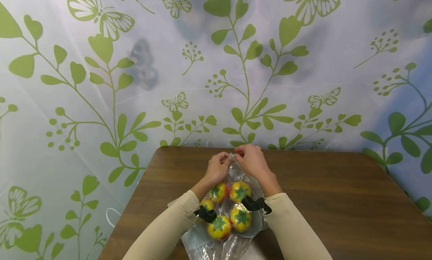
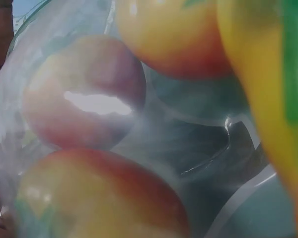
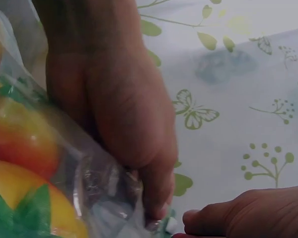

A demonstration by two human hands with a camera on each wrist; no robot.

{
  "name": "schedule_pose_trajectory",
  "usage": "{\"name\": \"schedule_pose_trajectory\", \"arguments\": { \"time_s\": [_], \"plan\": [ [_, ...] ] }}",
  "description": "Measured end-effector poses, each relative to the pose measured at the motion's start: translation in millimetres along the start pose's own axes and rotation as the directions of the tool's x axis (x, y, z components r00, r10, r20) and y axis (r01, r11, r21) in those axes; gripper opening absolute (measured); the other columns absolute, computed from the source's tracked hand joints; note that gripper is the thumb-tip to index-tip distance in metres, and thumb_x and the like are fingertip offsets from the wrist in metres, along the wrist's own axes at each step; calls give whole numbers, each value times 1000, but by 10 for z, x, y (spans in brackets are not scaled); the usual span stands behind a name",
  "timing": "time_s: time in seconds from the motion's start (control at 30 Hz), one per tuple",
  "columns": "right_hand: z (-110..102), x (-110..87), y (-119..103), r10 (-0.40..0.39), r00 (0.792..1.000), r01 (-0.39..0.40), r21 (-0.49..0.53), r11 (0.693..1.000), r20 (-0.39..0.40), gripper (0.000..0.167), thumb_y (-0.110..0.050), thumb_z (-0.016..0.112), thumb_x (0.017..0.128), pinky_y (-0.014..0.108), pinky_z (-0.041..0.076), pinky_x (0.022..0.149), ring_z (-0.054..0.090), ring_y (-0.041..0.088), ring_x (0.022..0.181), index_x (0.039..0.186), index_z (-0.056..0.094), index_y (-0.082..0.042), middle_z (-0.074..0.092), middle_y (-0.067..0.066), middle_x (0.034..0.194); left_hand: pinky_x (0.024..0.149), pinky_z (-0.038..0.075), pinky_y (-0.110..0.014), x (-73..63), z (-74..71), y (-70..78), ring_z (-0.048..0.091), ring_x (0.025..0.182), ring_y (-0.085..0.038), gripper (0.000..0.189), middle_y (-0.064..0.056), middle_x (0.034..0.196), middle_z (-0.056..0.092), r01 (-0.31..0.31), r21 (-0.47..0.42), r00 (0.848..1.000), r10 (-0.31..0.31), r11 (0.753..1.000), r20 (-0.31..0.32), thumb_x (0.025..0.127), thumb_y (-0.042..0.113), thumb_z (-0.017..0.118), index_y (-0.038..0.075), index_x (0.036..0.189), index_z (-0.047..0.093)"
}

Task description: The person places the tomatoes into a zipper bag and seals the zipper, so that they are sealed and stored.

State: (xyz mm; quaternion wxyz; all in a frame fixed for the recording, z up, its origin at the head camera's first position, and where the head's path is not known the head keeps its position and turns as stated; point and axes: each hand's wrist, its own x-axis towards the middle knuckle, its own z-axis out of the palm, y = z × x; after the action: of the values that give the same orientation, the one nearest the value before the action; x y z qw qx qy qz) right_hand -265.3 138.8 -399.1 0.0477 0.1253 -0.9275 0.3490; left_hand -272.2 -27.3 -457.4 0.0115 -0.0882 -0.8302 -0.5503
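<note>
A clear plastic bag [image 1: 233, 172] lies on the wooden table, narrowing to a gathered tip at its far end. My left hand [image 1: 217, 168] pinches that tip from the left. From the right, the fingers of my right hand [image 1: 254, 162] pinch the same tip, close to the left fingers. A small pale green bit shows between the fingertips. Several yellow-red tomato-like fruits with green star-shaped tops, one of them the tomato-like fruit [image 1: 241, 218], show through the film. In the left wrist view, shiny film covers another tomato-like fruit [image 2: 84, 94].
Flat grey-green pieces with pale edges [image 1: 257, 224] show around and beneath the fruits. The brown table [image 1: 337, 200] extends to the right. Behind its far edge hangs a white curtain [image 1: 189, 76] printed with green leaves and butterflies. Black straps [image 1: 206, 214] circle both wrists.
</note>
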Motion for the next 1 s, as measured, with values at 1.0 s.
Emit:
{"name": "schedule_pose_trajectory", "arguments": {
  "time_s": [1.0],
  "plan": [
    [28,-271,446,59,997,-56,61,997,-41,7,-20,80,100,42,61,77,75,20,86,101,83,-13,82,2,94,71,52,-28,11,-8,10,63,77,-12,20,-7,90,78,-18,-15,999,17,1000,-38,111,21,64,10,108,80]
  ]
}}
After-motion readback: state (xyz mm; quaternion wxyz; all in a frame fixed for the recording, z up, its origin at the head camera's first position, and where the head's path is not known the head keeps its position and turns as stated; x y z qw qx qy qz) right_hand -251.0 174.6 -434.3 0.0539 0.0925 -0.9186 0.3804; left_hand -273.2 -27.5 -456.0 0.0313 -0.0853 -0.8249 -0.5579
